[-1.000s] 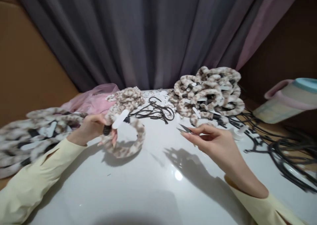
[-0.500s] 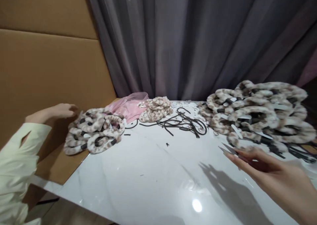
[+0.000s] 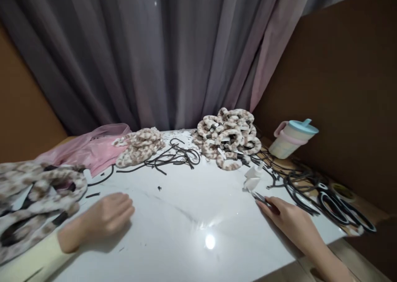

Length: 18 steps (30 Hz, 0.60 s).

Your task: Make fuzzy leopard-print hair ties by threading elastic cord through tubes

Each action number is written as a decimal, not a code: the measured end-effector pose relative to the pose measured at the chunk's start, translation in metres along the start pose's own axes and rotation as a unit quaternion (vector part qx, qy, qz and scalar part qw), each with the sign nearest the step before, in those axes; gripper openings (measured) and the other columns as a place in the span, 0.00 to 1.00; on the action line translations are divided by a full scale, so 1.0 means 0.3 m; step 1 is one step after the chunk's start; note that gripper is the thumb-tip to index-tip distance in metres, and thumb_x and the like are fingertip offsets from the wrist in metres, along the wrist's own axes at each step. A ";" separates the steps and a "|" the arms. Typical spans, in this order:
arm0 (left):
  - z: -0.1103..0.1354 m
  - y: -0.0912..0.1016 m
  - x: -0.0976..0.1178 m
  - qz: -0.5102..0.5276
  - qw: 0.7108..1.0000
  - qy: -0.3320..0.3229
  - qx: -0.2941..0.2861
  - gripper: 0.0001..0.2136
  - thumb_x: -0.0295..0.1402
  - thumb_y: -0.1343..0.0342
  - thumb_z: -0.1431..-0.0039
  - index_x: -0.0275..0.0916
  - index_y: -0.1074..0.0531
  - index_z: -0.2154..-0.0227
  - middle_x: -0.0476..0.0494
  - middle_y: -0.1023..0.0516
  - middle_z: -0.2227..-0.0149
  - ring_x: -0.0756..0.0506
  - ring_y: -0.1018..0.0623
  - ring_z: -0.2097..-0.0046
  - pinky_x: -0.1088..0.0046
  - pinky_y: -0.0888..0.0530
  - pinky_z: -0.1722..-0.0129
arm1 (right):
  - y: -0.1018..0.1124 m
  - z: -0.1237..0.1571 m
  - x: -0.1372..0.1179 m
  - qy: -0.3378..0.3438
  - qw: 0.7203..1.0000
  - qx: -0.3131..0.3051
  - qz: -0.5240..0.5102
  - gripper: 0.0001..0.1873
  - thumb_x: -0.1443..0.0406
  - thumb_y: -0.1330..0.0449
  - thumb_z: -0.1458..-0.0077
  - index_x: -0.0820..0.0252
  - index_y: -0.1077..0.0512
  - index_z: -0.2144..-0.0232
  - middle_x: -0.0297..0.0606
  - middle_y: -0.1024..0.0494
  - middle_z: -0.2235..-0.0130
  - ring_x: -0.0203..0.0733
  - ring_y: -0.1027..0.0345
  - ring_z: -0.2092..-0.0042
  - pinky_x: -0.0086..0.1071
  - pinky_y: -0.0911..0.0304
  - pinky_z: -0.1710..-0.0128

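My right hand [image 3: 285, 213] is closed around small thread snips [image 3: 262, 198], whose pointed blades face left. Their tips are at the lower edge of a crumpled white paper or tissue [image 3: 252, 178]; I cannot tell whether they touch. My left hand [image 3: 107, 216] is over the left part of the white table [image 3: 176, 232], its fingers curled and the palm side hidden. Just left of it lies a pile of spotted plush rings [image 3: 66, 182] with black sections and white tags. A short black piece of cord [image 3: 93, 194] lies above its wrist.
More tagged plush rings [image 3: 231, 137] are heaped at the back. Bundled spotted plush pieces [image 3: 142, 143] sit beside a pink plastic bag [image 3: 93, 145]. Black cords [image 3: 173, 158] lie between. On the right are a lidded cup [image 3: 288, 139] and black-handled scissors [image 3: 335, 207].
The view has swung right, bringing in the cup and scissors. My left hand has left the ring pile, come over the table and curled its fingers. My right hand still holds the snips.
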<state>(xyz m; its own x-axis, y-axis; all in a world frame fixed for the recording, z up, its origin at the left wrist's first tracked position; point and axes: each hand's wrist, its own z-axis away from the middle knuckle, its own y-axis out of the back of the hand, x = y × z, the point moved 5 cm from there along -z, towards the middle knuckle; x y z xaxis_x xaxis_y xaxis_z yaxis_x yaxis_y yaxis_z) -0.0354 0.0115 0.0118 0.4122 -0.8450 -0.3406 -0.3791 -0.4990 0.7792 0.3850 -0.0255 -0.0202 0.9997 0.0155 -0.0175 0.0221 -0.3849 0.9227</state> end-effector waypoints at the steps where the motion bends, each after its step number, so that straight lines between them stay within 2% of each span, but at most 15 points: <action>1: -0.012 -0.041 0.045 0.012 0.999 -0.040 -0.006 0.12 0.17 0.57 0.51 0.41 0.42 0.82 0.49 0.38 0.84 0.47 0.40 0.80 0.70 0.42 0.79 | -0.002 0.005 0.023 0.007 0.999 0.025 0.026 0.27 0.49 0.57 0.41 0.59 0.28 0.74 0.40 0.24 0.76 0.40 0.31 0.79 0.29 0.48 0.82; 2: -0.018 -0.080 0.065 0.022 0.998 -0.037 -0.037 0.13 0.16 0.58 0.52 0.40 0.44 0.81 0.49 0.38 0.83 0.47 0.40 0.79 0.70 0.41 0.79 | -0.004 0.008 0.043 0.013 0.997 0.045 0.056 0.26 0.50 0.57 0.40 0.60 0.26 0.71 0.41 0.23 0.73 0.41 0.30 0.77 0.29 0.48 0.82; 4: -0.016 -0.118 0.071 0.041 0.997 -0.003 -0.070 0.12 0.15 0.60 0.53 0.40 0.45 0.81 0.48 0.37 0.82 0.47 0.40 0.79 0.70 0.43 0.80 | -0.005 0.002 0.072 0.028 0.993 0.074 0.092 0.27 0.50 0.57 0.39 0.61 0.25 0.69 0.42 0.24 0.71 0.44 0.29 0.74 0.30 0.46 0.81; 7: 0.005 -0.125 0.046 0.068 0.990 0.065 -0.107 0.11 0.17 0.60 0.52 0.40 0.45 0.80 0.47 0.36 0.82 0.47 0.38 0.79 0.70 0.43 0.79 | 0.011 -0.023 0.086 0.063 0.991 0.094 0.074 0.30 0.49 0.59 0.39 0.61 0.26 0.73 0.44 0.25 0.72 0.46 0.28 0.71 0.33 0.40 0.76; 10: 0.019 -0.120 0.032 0.088 0.982 0.099 -0.131 0.10 0.19 0.59 0.50 0.40 0.43 0.79 0.48 0.35 0.80 0.48 0.36 0.78 0.70 0.43 0.78 | 0.070 -0.050 0.054 0.062 0.990 0.121 0.025 0.27 0.51 0.58 0.39 0.59 0.27 0.72 0.47 0.23 0.71 0.48 0.28 0.71 0.35 0.37 0.75; 11: 0.020 -0.121 0.029 0.094 0.980 0.109 -0.138 0.09 0.20 0.59 0.49 0.39 0.43 0.78 0.47 0.34 0.80 0.48 0.35 0.78 0.71 0.43 0.77 | 0.093 -0.061 0.028 0.053 0.992 0.114 -0.002 0.23 0.53 0.57 0.39 0.57 0.26 0.68 0.47 0.22 0.68 0.47 0.28 0.71 0.35 0.37 0.75; 12: 0.021 -0.124 0.026 0.100 0.977 0.119 -0.146 0.08 0.20 0.59 0.49 0.39 0.42 0.77 0.47 0.33 0.79 0.48 0.34 0.77 0.71 0.43 0.76 | 0.131 -0.068 -0.014 0.064 0.985 0.149 -0.050 0.21 0.54 0.55 0.40 0.57 0.27 0.67 0.45 0.22 0.71 0.44 0.30 0.75 0.33 0.39 0.78; 13: 0.022 -0.127 0.022 0.105 0.974 0.130 -0.153 0.08 0.21 0.58 0.49 0.39 0.42 0.77 0.47 0.32 0.78 0.48 0.33 0.77 0.71 0.42 0.76 | 0.157 -0.082 -0.066 0.078 0.982 0.140 -0.102 0.18 0.55 0.53 0.41 0.58 0.27 0.64 0.42 0.23 0.72 0.42 0.30 0.76 0.32 0.38 0.77; 16: 0.024 -0.140 0.008 0.112 0.964 0.165 -0.173 0.07 0.22 0.59 0.49 0.39 0.42 0.76 0.47 0.31 0.78 0.48 0.32 0.77 0.71 0.43 0.76 | 0.221 -0.147 -0.272 0.155 0.953 0.084 -0.248 0.11 0.61 0.44 0.45 0.57 0.25 0.62 0.39 0.22 0.72 0.41 0.28 0.73 0.30 0.36 0.74; 18: 0.024 -0.146 -0.001 0.118 0.959 0.184 -0.181 0.07 0.22 0.58 0.48 0.39 0.42 0.76 0.47 0.31 0.77 0.48 0.32 0.76 0.71 0.43 0.76 | 0.231 -0.214 -0.415 0.188 0.924 0.007 -0.333 0.09 0.62 0.42 0.46 0.57 0.24 0.64 0.39 0.21 0.71 0.41 0.27 0.72 0.30 0.35 0.72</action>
<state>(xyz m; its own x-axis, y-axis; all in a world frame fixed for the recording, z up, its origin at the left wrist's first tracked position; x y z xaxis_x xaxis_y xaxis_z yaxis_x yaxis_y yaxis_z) -0.0250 0.0323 -0.0261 0.6403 -0.7677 0.0246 -0.2128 -0.1465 0.9661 0.2615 0.0053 0.0706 0.6912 0.5712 -0.4426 0.6343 -0.1863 0.7503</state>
